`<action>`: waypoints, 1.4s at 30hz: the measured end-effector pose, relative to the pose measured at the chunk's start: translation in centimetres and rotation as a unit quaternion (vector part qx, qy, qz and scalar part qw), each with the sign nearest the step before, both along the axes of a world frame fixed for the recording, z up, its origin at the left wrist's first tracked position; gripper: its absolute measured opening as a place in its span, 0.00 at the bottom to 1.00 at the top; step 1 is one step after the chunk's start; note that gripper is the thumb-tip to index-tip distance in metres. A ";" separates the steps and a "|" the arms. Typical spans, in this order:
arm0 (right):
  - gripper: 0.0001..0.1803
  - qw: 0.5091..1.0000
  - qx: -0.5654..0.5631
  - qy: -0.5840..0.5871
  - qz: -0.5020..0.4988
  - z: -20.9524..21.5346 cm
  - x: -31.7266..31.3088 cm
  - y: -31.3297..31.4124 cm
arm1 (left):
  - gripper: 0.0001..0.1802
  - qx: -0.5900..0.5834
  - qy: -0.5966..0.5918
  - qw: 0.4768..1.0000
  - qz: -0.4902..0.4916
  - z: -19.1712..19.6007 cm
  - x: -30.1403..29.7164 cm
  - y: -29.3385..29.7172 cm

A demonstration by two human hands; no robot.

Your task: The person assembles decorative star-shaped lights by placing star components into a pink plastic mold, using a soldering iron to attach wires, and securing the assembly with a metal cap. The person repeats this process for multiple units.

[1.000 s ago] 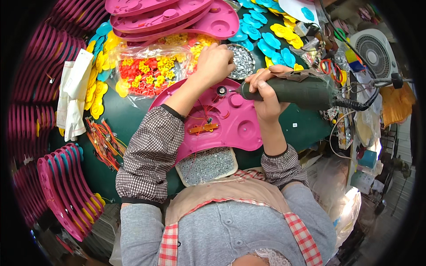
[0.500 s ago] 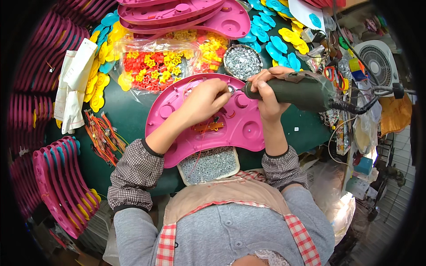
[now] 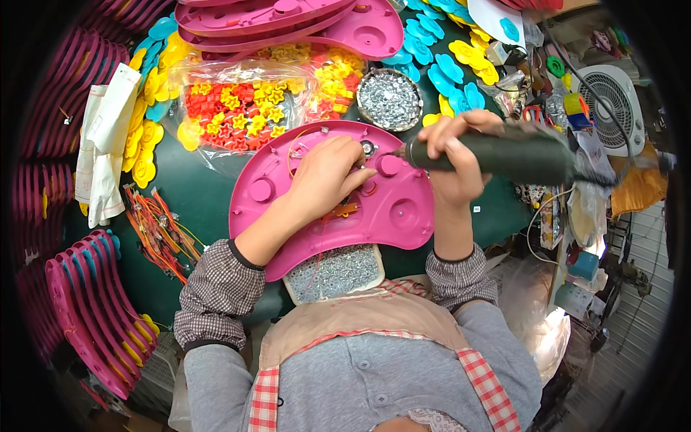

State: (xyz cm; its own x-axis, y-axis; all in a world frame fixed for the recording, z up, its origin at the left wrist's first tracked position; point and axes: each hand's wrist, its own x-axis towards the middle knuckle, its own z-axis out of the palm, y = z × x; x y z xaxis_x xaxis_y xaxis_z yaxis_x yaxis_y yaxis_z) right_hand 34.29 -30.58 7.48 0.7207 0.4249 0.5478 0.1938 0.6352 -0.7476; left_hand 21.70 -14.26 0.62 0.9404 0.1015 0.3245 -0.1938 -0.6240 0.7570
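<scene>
A pink curved plastic shell [image 3: 378, 217] lies hollow side up in front of me. My left hand [image 3: 322, 175] rests over it with bent fingers, its fingertips beside a small round metal-rimmed part [image 3: 368, 149]; whatever they pinch is hidden. In the shell, a small orange-brown board [image 3: 345, 210] and thin wires show partly under that hand. My right hand [image 3: 458, 162] is wrapped round a dark electric screwdriver [image 3: 529, 155], held nearly level. Its bit points left over the shell's right part, near a raised round post, slightly apart from the round part.
Behind the shell stand a bag of red and yellow star pieces [image 3: 237, 115] and a round bowl of screws [image 3: 391, 99]. A white tray of small metal parts [image 3: 335, 273] sits under the shell's near edge. Wire bundles [image 3: 160, 230] lie left, beside stacked pink shells [image 3: 101, 309].
The screwdriver and my right hand have drawn back to the right, so the bit has moved away from the round part. My left hand stays on the shell, its thumb more stretched out.
</scene>
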 end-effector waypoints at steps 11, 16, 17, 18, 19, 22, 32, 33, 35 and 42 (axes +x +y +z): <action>0.24 0.999 0.021 0.021 0.022 2.8 -3.1 -1.7 | 0.18 0.111 -0.109 0.988 -0.012 2.8 -0.3 -0.3; 0.24 0.999 0.031 0.003 0.008 2.5 -4.2 -1.1 | 0.20 0.155 -0.139 0.978 0.007 2.1 -0.8 0.1; 0.25 0.999 0.031 0.001 -0.007 2.4 -4.2 -0.6 | 0.21 0.133 -0.118 0.984 0.029 2.1 -1.0 0.2; 0.25 0.999 0.025 -0.031 -0.012 2.1 -3.8 -0.1 | 0.22 0.107 -0.098 0.988 0.046 2.4 -1.0 0.2; 0.25 0.999 0.019 -0.045 -0.016 1.6 -3.3 0.4 | 0.23 0.081 -0.081 0.992 0.061 2.5 -0.8 0.1; 0.25 0.998 0.001 -0.060 -0.024 0.8 -2.5 1.6 | 0.26 0.057 0.020 0.995 0.080 1.9 -2.0 0.8; 0.22 0.998 -0.025 -0.052 -0.041 -1.5 -2.0 3.6 | 0.25 0.031 0.032 0.996 0.080 0.3 -1.8 0.5; 0.22 0.998 -0.024 -0.052 -0.031 -1.5 -1.8 3.7 | 0.25 0.030 0.024 0.996 0.081 0.2 -1.8 0.5; 0.21 0.998 -0.022 -0.052 -0.012 -1.6 -1.5 3.9 | 0.25 0.022 0.032 0.996 0.081 0.3 -1.8 0.4; 0.22 0.982 -0.141 -0.119 -0.027 -2.0 -1.7 5.4 | 0.25 0.037 0.033 0.995 0.086 0.2 -1.7 0.2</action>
State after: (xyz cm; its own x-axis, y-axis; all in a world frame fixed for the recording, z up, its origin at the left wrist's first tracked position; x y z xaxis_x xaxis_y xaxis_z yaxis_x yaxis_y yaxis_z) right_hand 32.58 -25.19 5.46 0.6118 0.5491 0.5693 0.4115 0.3937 -0.8220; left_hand 19.98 -14.03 0.79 0.9305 0.2408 0.2759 -0.0315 -0.6980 0.7154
